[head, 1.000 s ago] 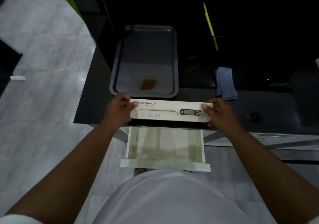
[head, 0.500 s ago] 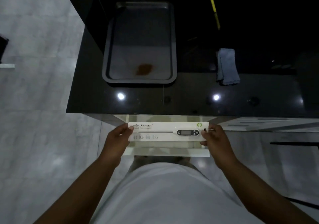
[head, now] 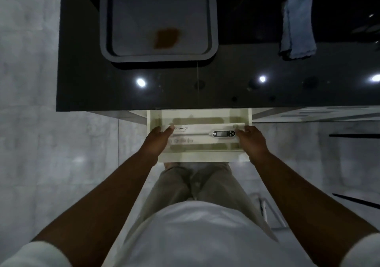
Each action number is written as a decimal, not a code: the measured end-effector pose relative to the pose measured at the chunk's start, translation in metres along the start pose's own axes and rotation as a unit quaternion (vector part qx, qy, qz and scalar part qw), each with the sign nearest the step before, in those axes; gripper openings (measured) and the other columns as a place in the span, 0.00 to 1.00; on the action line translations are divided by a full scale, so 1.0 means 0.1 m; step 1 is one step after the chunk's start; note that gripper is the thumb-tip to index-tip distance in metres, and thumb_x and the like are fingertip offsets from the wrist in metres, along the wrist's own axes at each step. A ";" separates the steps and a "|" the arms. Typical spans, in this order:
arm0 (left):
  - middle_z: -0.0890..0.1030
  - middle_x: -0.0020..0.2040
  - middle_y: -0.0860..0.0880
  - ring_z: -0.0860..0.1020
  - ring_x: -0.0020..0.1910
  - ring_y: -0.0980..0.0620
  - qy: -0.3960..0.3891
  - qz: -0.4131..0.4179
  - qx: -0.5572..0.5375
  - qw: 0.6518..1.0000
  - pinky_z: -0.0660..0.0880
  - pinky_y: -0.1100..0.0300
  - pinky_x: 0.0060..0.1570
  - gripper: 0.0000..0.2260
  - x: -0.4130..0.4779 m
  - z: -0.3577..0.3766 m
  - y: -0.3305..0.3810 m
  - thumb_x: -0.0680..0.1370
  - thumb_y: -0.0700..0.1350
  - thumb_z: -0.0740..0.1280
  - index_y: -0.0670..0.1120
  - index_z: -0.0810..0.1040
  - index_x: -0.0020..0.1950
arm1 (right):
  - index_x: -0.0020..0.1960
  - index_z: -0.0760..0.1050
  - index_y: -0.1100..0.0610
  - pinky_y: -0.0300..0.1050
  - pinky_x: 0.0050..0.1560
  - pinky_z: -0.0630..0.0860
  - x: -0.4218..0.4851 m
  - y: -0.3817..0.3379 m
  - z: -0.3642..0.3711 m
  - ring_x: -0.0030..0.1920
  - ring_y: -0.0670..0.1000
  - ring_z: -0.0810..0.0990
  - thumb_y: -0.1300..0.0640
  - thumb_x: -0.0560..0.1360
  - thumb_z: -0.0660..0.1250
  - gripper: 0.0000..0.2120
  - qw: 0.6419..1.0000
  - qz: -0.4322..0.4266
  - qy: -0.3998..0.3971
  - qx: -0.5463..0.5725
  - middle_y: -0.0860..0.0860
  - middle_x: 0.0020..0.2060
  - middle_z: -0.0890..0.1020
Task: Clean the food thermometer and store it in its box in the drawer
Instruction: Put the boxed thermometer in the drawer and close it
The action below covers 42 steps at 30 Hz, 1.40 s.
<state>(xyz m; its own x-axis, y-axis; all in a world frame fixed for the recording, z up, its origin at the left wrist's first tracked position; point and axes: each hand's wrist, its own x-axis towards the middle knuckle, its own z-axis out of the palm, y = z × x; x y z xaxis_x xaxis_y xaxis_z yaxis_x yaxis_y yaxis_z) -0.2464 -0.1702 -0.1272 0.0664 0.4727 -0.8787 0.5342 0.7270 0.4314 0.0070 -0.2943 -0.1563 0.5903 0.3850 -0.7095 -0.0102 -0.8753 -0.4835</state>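
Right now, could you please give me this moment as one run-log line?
step: lowering thermometer box into open drawer | left hand: grip on box end | right hand: grip on other end | not released

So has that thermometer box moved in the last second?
Yes. The thermometer box left the black counter's front edge and came toward the person, now inside the open drawer.

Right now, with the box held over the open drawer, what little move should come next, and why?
Probably lower the thermometer box flat onto the floor of the drawer and let go. The left hand and right hand hold its two ends level inside the drawer's walls, and the drawer looks empty beneath it.
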 end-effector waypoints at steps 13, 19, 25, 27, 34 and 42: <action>0.74 0.53 0.43 0.73 0.52 0.43 0.023 -0.083 0.062 0.994 0.70 0.50 0.57 0.28 0.78 0.17 -0.11 0.76 0.66 0.59 0.43 0.70 0.62 | 0.63 0.71 0.61 0.53 0.59 0.72 0.57 0.04 0.46 0.54 0.58 0.75 0.43 0.77 0.63 0.24 0.989 0.084 -0.082 -0.085 0.60 0.56 0.77; 0.75 0.64 0.39 0.73 0.62 0.38 0.036 -0.088 0.082 0.992 0.68 0.43 0.67 0.37 0.98 0.14 -0.17 0.72 0.71 0.58 0.42 0.70 0.68 | 0.63 0.71 0.62 0.56 0.60 0.73 0.71 0.06 0.54 0.56 0.61 0.76 0.41 0.76 0.62 0.27 0.979 0.115 -0.084 -0.144 0.61 0.56 0.77; 0.74 0.66 0.39 0.72 0.64 0.39 0.038 -0.072 0.133 0.988 0.68 0.46 0.67 0.35 1.04 0.19 -0.22 0.75 0.68 0.56 0.41 0.68 0.69 | 0.62 0.71 0.61 0.57 0.60 0.73 0.74 0.11 0.59 0.56 0.61 0.76 0.41 0.76 0.63 0.26 0.975 0.104 -0.085 -0.175 0.61 0.57 0.77; 0.73 0.66 0.40 0.71 0.64 0.39 0.037 -0.075 0.125 0.989 0.68 0.47 0.66 0.34 1.05 0.18 -0.23 0.76 0.67 0.57 0.42 0.67 0.69 | 0.62 0.70 0.61 0.57 0.61 0.72 0.74 0.12 0.59 0.57 0.61 0.75 0.43 0.76 0.64 0.25 0.977 0.095 -0.091 -0.169 0.61 0.58 0.77; 0.74 0.66 0.40 0.73 0.64 0.39 0.026 -0.070 0.117 0.990 0.69 0.46 0.65 0.34 0.91 0.07 -0.17 0.76 0.67 0.58 0.41 0.67 0.70 | 0.58 0.74 0.62 0.45 0.48 0.69 0.57 0.04 0.45 0.52 0.58 0.76 0.43 0.77 0.63 0.23 0.973 0.056 -0.105 -0.199 0.57 0.52 0.78; 0.77 0.65 0.41 0.75 0.63 0.41 0.088 0.090 0.174 0.977 0.70 0.49 0.65 0.21 0.24 -0.11 -0.31 0.79 0.56 0.60 0.44 0.76 0.64 | 0.62 0.77 0.60 0.50 0.65 0.68 -0.01 0.05 -0.05 0.62 0.57 0.75 0.51 0.79 0.61 0.17 0.974 -0.120 -0.034 -0.187 0.58 0.61 0.79</action>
<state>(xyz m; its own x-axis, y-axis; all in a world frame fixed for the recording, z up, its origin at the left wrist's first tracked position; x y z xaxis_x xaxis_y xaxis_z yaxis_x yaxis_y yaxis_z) -0.2706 -0.1761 -0.1597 0.0567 0.6781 -0.7328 0.7827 0.4255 0.4543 0.0103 -0.3005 -0.1549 0.4845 0.5992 -0.6373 0.4245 -0.7981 -0.4277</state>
